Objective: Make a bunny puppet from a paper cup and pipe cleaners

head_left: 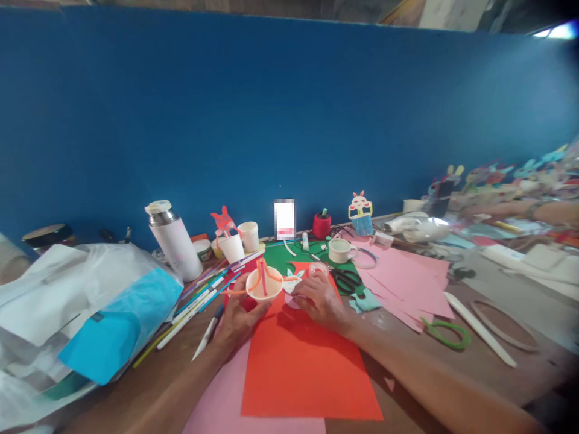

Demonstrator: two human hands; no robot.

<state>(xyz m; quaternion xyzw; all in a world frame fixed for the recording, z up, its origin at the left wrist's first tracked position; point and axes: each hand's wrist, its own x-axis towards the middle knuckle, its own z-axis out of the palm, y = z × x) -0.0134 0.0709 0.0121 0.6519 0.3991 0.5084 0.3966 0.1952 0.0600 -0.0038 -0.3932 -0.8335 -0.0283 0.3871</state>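
My left hand (242, 319) is wrapped round a white paper cup (265, 286), tilted so its open mouth faces me. Orange fuzzy pipe cleaners (261, 277) rise inside the cup, and others stick out from its two sides. Close by on the right, my right hand (319, 299) has its fingers pinched together at a small pale paper cutout (291, 283), near the tip of the right-hand pipe cleaner. What exactly sits between those fingertips is hidden. Beneath both hands lies a red-orange paper sheet (307, 367).
Left are a plastic bag (40, 301), a thermos flask (176, 244) and several markers (194, 310). Behind stand a lit phone (284, 218), a mug (340, 251) and a finished cup figure (360, 214). Scissors (346, 279) and pink sheets (407, 280) lie right. Another person's arm (506, 211) reaches in far right.
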